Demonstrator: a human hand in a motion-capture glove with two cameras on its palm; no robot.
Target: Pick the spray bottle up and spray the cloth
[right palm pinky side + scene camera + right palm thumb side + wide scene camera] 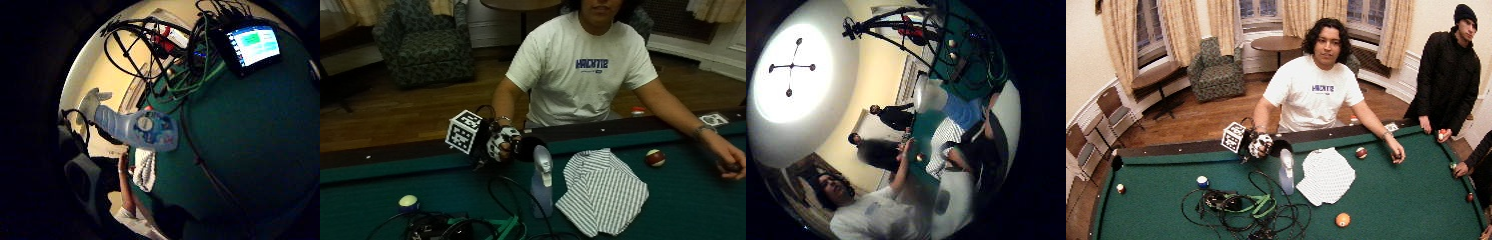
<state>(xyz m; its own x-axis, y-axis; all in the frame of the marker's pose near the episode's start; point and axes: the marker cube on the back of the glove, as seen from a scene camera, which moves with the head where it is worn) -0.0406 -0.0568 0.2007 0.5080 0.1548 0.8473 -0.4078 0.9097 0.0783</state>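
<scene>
A pale blue spray bottle [541, 182] with a whitish trigger head stands upright on the green pool table [693, 210]. Right beside it lies a striped cloth [603, 192], spread flat. My gloved right hand [501, 143] hovers over the near rail, a short way from the bottle's head and apart from it, fingers loosely curled and holding nothing. The little finger side palm view shows the bottle [145, 130] a short way off, with the cloth [145, 170] by its base. In the thumb side palm view the bottle [938, 97] is near, the cloth [946, 145] beyond it.
A tangle of cables and devices [453, 227] lies on the felt in front of the bottle, with a lit screen [252, 44]. A yellow ball [408, 201] and a red ball [655, 158] sit on the felt. The bare left hand [729, 162] rests at the far side. A side pocket [530, 147] lies beside my hand.
</scene>
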